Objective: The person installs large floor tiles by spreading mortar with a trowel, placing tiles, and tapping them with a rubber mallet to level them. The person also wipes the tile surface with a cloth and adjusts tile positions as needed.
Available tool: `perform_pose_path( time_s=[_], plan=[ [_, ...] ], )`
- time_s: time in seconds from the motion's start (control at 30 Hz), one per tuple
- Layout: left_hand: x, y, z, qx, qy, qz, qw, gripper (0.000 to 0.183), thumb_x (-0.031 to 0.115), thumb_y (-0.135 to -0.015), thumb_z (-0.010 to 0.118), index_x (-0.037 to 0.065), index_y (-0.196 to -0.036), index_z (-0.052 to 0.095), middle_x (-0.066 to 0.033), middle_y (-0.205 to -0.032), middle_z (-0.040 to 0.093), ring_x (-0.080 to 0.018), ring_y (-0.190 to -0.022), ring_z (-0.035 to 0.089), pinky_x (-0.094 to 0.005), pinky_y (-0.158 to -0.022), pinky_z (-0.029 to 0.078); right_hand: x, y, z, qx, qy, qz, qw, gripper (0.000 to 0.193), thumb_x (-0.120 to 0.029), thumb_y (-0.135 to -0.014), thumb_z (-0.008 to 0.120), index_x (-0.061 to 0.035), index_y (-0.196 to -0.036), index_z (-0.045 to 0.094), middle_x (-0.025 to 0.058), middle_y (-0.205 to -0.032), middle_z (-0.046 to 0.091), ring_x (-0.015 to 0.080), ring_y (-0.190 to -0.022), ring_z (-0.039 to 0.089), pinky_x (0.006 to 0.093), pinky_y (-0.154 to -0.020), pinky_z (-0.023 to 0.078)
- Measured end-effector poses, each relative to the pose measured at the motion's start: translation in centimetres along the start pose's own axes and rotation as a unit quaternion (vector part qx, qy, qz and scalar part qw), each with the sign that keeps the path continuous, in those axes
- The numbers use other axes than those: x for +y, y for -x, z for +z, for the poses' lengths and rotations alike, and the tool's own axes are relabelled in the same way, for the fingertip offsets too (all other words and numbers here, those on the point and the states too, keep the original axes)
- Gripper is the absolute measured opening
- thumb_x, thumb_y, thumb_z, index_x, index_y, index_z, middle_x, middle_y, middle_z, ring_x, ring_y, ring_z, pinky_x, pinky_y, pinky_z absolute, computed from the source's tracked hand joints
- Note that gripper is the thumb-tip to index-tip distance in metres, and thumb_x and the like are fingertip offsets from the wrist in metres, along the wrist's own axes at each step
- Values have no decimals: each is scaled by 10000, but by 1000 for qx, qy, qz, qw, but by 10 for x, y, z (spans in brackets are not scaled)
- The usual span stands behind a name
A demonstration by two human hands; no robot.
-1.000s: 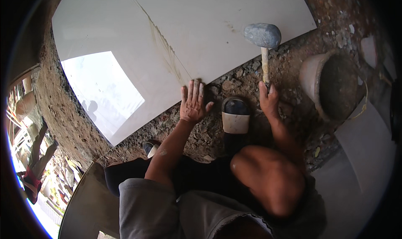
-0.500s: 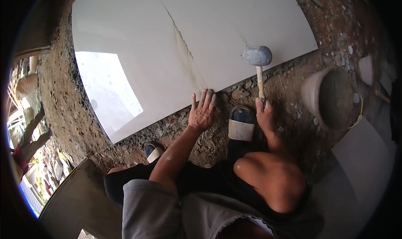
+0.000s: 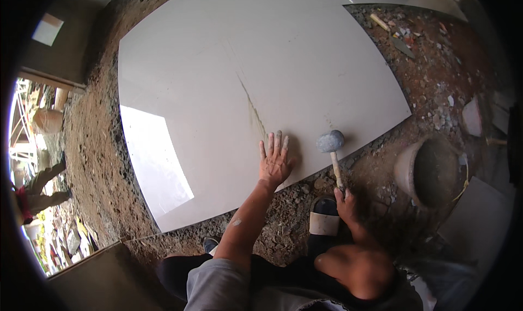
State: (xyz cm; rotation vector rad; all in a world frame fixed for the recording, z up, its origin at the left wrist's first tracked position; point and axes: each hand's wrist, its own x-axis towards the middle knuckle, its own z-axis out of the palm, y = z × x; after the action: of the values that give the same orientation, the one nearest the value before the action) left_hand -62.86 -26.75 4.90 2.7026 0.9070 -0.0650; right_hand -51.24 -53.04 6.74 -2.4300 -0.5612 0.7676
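My left hand [image 3: 275, 161] lies flat with fingers spread on the large glossy pale tiles [image 3: 207, 164], close to their near edge. Grey-brown smears [image 3: 253, 112] run along a joint just beyond its fingertips. In my right hand [image 3: 346, 203] is the handle of a rubber mallet [image 3: 330, 141]. The mallet's grey head is over the tile, to the right of my left hand; whether it touches the surface I cannot tell.
To the right stands a bucket [image 3: 406, 169] with a cord handle. Farther back, a trowel [image 3: 400, 43] lies on rubble-strewn soil. More pale slabs [image 3: 474, 215] are at the lower right. Beyond the opening at left, a person's legs [image 3: 46, 188] show.
My left hand has slid farther onto the tile, its fingers still spread. The mallet stays in my right hand. The view has shifted, bringing the trowel and the tile's far part into sight.
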Motion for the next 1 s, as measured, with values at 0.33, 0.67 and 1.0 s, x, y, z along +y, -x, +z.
perform_pose_path(
  time_s=[0.33, 0.67, 1.0],
  plan=[
    [20, -49, -15, -71, 23, 28, 997, 851, 661, -846, 504, 168, -1500, 273, -131, -1578, 161, -321, -1468, 75, -581, -1152, 27, -20, -16, -12, -6, -32, 65, 997, 643, -533, -914, 520, 80, -1089, 604, 336, -971, 623, 475, -977, 602, 468, -810, 495],
    [24, -52, -26, -69, 15, 17, 997, 802, 636, -857, 514, 169, -1479, 321, -158, -1558, 208, -339, -1458, 119, -601, -1141, 68, -28, -32, -6, 47, -32, -5, 998, 541, -489, -922, 530, 42, -941, 625, 293, -817, 631, 472, -818, 623, 476, -684, 500],
    [-155, 92, -204, 29, 252, -177, 951, 486, 356, -946, 544, -43, -1224, 568, -259, -1190, 601, -411, -1121, 569, -447, -953, 457, -104, 1, -105, -64, 130, 126, 981, 575, -532, -910, 516, 27, -984, 632, 287, -921, 648, 456, -909, 625, 491, -761, 500]
  ],
)
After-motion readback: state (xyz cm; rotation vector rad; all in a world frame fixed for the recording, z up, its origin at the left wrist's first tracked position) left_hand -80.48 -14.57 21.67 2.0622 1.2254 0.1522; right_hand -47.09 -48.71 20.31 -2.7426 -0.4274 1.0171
